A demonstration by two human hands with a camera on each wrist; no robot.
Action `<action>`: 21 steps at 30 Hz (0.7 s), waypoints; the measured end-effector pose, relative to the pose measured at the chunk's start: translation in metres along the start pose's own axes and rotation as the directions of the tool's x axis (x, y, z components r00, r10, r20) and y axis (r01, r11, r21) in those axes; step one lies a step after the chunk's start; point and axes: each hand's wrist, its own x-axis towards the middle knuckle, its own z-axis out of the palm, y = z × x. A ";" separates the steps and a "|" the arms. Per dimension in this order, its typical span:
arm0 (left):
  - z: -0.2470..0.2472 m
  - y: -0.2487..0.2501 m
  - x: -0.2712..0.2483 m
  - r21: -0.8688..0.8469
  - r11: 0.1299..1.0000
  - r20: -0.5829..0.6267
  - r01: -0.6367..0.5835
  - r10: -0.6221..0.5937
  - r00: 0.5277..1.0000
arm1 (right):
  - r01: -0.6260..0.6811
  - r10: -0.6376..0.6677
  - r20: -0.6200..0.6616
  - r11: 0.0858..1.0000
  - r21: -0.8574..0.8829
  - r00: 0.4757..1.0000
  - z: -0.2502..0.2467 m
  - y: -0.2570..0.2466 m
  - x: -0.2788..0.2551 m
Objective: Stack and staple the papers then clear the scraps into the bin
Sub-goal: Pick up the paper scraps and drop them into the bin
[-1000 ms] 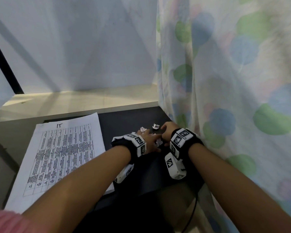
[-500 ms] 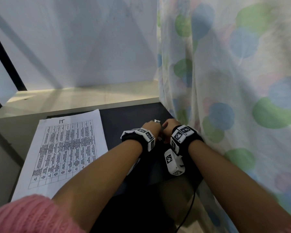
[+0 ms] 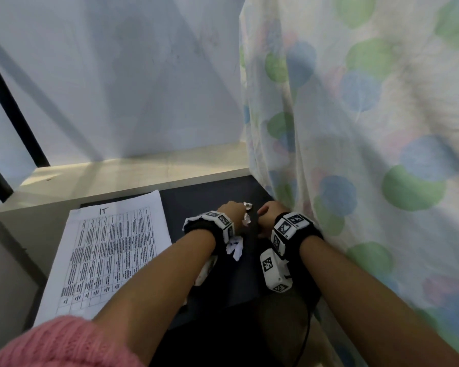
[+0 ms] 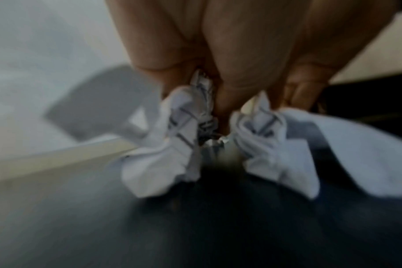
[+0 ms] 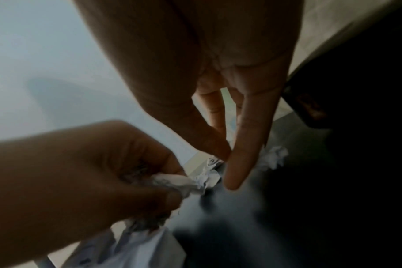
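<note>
A: What colours are on the black desk (image 3: 202, 197)?
B: White crumpled scraps (image 4: 163, 145) with grey printed lines, and a white sheet (image 3: 109, 250) gridded in black text.
A: Round it?
B: A cream curtain (image 3: 368, 154) with green, blue and pink dots, a pink knitted sleeve (image 3: 61, 343), black-and-white checker-tagged wristbands (image 3: 289, 229).

A pale, bluish-white wall (image 3: 122, 83) fills the back, crossed by soft diagonal shadows. Below it runs a cream ledge (image 3: 133, 170), lit warmly at its left end. A dark worktop (image 3: 202, 197) sits just in front. A curtain (image 3: 368, 128) with blue, green and pink dots hangs along the right. A black bar (image 3: 11, 109) slants down the left edge.
</note>
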 end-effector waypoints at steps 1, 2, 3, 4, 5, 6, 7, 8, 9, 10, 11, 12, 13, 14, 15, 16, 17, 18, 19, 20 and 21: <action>-0.003 -0.009 -0.002 -0.023 0.999 -0.028 0.031 -0.032 0.999 | -0.009 0.009 0.007 1.000 0.010 1.000 -0.003 -0.002 -0.002; -0.007 -0.019 -0.004 -0.047 0.997 -0.050 0.062 -0.064 0.997 | -0.002 0.002 0.004 1.000 0.005 1.000 -0.004 -0.003 -0.002; -0.011 -0.028 -0.008 -0.072 0.994 -0.071 0.084 -0.089 0.993 | -0.007 0.008 0.013 1.000 -0.017 1.000 -0.005 -0.004 -0.004; -0.016 -0.037 -0.013 -0.094 0.991 -0.095 0.094 -0.103 0.990 | -0.006 0.006 0.018 1.000 -0.020 1.000 -0.005 -0.004 -0.006; -0.022 -0.045 -0.019 -0.112 0.989 -0.119 0.097 -0.110 0.987 | -0.002 0.002 0.020 1.000 -0.002 1.000 -0.005 -0.008 -0.011; -0.026 -0.055 -0.027 -0.121 0.988 -0.143 0.094 -0.111 0.983 | 0.010 -0.010 0.017 1.000 0.007 1.000 -0.003 -0.008 -0.012; -0.030 -0.064 -0.036 -0.123 0.988 -0.167 0.097 -0.117 0.979 | 0.017 -0.017 0.006 1.000 -0.005 1.000 -0.001 -0.010 -0.014; -0.033 -0.074 -0.047 -0.125 0.987 -0.200 0.105 -0.129 0.971 | 0.028 -0.028 -0.001 0.999 -0.025 1.000 0.003 -0.011 -0.017; -0.036 -0.085 -0.060 -0.134 0.983 -0.226 0.124 -0.152 0.962 | 0.036 -0.036 0.001 0.999 -0.041 0.999 0.006 -0.015 -0.022; -0.037 -0.097 -0.073 -0.145 0.979 -0.248 0.143 -0.176 0.953 | 0.043 -0.043 0.001 0.999 -0.026 0.999 0.010 -0.020 -0.028; -0.037 -0.109 -0.089 -0.154 0.974 -0.263 0.168 -0.205 0.943 | 0.045 -0.044 0.006 0.998 -0.039 0.999 0.013 -0.026 -0.037; -0.037 -0.122 -0.105 -0.159 0.968 -0.268 0.195 -0.232 0.935 | 0.059 -0.059 0.010 0.995 -0.076 0.998 0.016 -0.032 -0.044; -0.035 -0.134 -0.122 -0.159 0.962 -0.264 0.220 -0.257 0.930 | 0.081 -0.080 0.010 0.989 -0.126 0.997 0.020 -0.037 -0.051; -0.034 -0.146 -0.141 -0.160 0.956 -0.256 0.247 -0.282 0.925 | 0.100 -0.097 0.022 0.983 -0.156 0.995 0.025 -0.042 -0.057; -0.031 -0.158 -0.160 -0.169 0.947 -0.252 0.274 -0.310 0.917 | 0.114 -0.110 0.031 0.978 -0.172 0.993 0.030 -0.047 -0.063; -0.027 -0.169 -0.180 -0.183 0.935 -0.247 0.304 -0.343 0.906 | 0.140 -0.136 0.037 0.972 -0.186 0.990 0.035 -0.054 -0.070; -0.022 -0.180 -0.199 -0.200 0.921 -0.237 0.335 -0.378 0.895 | 0.171 -0.170 0.026 0.959 -0.226 0.985 0.041 -0.059 -0.076; -0.016 -0.190 -0.219 -0.225 0.904 -0.228 0.365 -0.413 0.882 | 0.203 -0.209 0.007 0.937 -0.284 0.978 0.048 -0.064 -0.079; -0.007 -0.200 -0.239 -0.254 0.884 -0.223 0.392 -0.448 0.866 | 0.228 -0.248 -0.013 0.908 -0.353 0.969 0.056 -0.068 -0.082; 0.003 -0.210 -0.258 -0.280 0.865 -0.226 0.415 -0.480 0.848 | 0.243 -0.281 -0.029 0.874 -0.421 0.959 0.063 -0.071 -0.086; 0.014 -0.218 -0.277 -0.303 0.846 -0.231 0.439 -0.512 0.828 | 0.245 -0.297 -0.037 0.845 -0.475 0.954 0.070 -0.073 -0.089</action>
